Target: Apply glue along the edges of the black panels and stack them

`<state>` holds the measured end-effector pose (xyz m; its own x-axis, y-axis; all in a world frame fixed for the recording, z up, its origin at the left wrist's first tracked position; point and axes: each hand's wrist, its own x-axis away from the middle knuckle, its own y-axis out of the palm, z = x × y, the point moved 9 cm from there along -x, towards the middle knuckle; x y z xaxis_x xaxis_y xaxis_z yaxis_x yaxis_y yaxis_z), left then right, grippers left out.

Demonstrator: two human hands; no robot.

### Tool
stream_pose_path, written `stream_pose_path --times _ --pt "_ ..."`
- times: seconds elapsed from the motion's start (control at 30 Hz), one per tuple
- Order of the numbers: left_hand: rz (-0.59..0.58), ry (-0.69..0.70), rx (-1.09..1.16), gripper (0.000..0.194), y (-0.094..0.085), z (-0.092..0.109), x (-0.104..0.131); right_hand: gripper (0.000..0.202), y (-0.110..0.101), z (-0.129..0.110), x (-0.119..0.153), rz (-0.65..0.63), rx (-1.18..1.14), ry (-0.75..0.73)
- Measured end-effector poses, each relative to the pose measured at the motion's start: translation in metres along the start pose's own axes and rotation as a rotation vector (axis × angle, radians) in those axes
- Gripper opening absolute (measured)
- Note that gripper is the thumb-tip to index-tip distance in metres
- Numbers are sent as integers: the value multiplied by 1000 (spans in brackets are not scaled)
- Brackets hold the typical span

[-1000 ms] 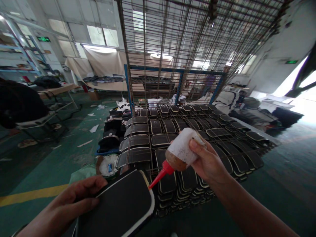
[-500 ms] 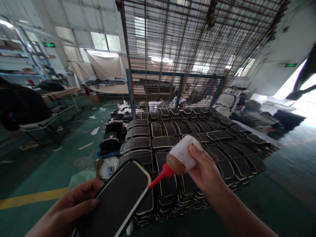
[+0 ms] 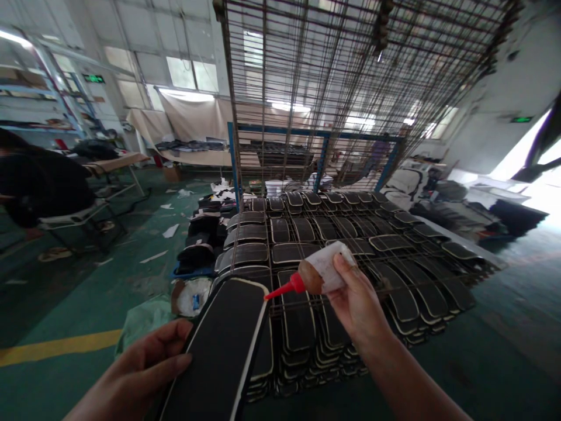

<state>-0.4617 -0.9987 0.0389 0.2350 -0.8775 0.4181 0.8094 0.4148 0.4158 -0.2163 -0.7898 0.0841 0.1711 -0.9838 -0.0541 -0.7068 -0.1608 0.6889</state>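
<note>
A long black panel [image 3: 219, 345] with rounded corners and a pale line along its border is pinched at its left edge by my left hand [image 3: 149, 365], thumb on top. My right hand [image 3: 357, 298] is wrapped round a white squeeze bottle [image 3: 328, 266] with brown stains near its neck. The bottle lies tilted, and its red nozzle [image 3: 283, 287] points left. The nozzle's tip meets the panel's pale line near the upper right corner. Under and beyond the panel, similar black panels [image 3: 298, 327] lie in rows on stacked wire racks.
Wire grid racks [image 3: 307, 70] are swung up above the panels on a blue frame [image 3: 322, 161]. Dark pieces [image 3: 197, 245] lie piled left of the rack, near a round container [image 3: 190, 298]. A person [image 3: 41, 175] sits at a table at left. Paper scraps litter the green floor.
The nozzle tip has moved up along the panel's right border to near its upper corner. The panel has turned more upright in view, and my right hand has tilted the bottle flatter.
</note>
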Motion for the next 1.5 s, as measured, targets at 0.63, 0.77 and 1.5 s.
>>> stream_pose_path --times 0.63,0.77,1.5 --pt "86 7 9 29 -3 11 -11 30 19 8 43 -168 145 -34" --pt "97 9 29 29 -6 12 -16 31 21 15 50 -219 156 -2" --pt "321 169 166 17 -47 28 -7 44 36 24 88 -408 155 25"
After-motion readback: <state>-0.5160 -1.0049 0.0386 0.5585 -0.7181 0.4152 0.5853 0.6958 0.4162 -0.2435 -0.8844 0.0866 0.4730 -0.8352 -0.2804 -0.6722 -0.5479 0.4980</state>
